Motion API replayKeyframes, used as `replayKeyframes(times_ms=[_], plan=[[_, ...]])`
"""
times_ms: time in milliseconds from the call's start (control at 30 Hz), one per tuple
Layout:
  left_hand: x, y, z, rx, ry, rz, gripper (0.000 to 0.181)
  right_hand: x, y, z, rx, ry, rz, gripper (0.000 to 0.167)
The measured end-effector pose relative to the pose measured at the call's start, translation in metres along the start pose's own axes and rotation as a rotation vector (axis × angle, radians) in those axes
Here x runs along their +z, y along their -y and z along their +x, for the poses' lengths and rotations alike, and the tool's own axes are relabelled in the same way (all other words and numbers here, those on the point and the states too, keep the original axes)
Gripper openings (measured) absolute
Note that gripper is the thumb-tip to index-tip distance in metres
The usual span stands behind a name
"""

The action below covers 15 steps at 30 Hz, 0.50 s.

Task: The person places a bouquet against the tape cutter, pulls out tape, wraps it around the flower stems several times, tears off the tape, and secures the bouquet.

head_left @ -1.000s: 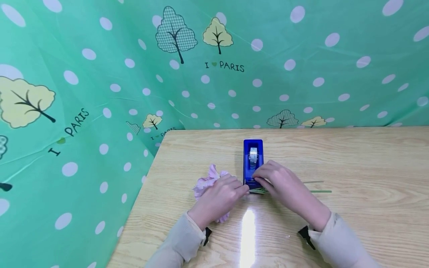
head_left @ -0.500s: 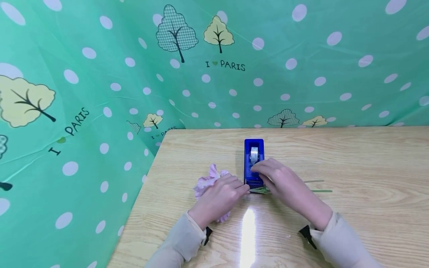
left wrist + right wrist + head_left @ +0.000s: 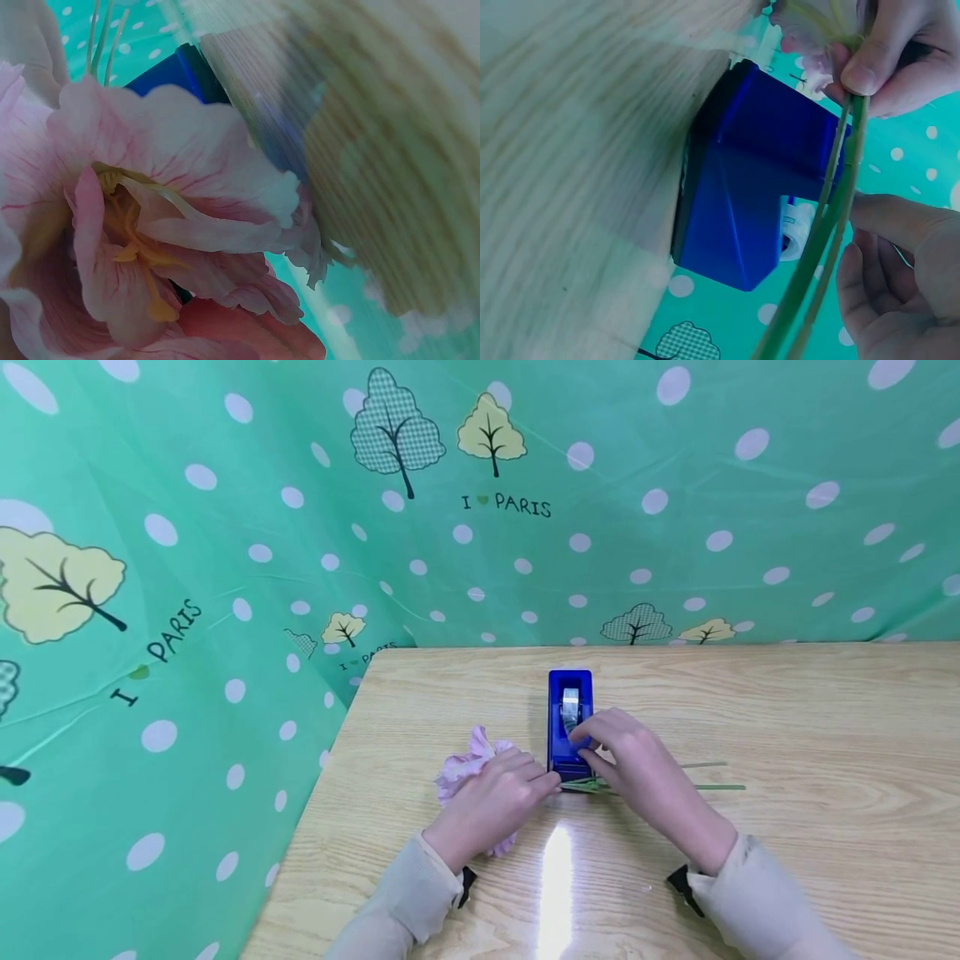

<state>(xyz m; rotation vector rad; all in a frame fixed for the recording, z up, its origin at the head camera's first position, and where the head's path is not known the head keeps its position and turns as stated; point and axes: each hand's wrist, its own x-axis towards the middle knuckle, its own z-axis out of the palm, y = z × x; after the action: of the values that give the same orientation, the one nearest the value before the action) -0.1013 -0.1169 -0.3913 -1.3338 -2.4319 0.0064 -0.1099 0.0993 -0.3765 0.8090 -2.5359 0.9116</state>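
My left hand (image 3: 495, 797) grips the green stems (image 3: 720, 787) just below the pale pink flowers (image 3: 457, 772). In the right wrist view its thumb presses on the bundled stems. A large ruffled bloom (image 3: 217, 172) with yellow stamens fills much of the left wrist view. A blue tape dispenser (image 3: 557, 697) stands behind the stems, carrying a roll of clear tape (image 3: 571, 700). My right hand (image 3: 641, 768) hovers over the dispenser's front, thumb and index finger bent near the tape. Whether the fingertips hold the tape is not clear.
Everything lies on a wood-grain table (image 3: 825, 760). A green dotted cloth (image 3: 637, 460) hangs behind it and along the left side. A bright light reflection (image 3: 557, 885) lies on the table between the forearms.
My right fingertips have moved back from the dispenser's cutting edge toward the roll, then slightly right. The left hand keeps its grip on the stems in place.
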Motion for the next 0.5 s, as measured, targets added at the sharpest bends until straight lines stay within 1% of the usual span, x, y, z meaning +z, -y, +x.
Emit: replayKeyframes(times_ms=[167,300,433,500], plan=[[-0.0002,-0.0001,0.0006,0.004,0.004,0.007,0.014,0.0022,-0.0026,0.0008,0.025,-0.036,0.019,0.018],[-0.0004,-0.0002,0.0006,0.003,0.008,0.017,0.014,0.0035,-0.0043,0.0012,0.042,-0.034,0.027,0.015],[0.0003,0.0,0.0007,0.004,0.011,0.026,0.013,0.0024,-0.0051,0.0005,0.053,-0.04,0.007,0.011],[0.001,0.0001,0.0008,0.005,0.011,0.03,0.014,0.0015,-0.0047,0.0,0.055,-0.071,-0.023,0.011]])
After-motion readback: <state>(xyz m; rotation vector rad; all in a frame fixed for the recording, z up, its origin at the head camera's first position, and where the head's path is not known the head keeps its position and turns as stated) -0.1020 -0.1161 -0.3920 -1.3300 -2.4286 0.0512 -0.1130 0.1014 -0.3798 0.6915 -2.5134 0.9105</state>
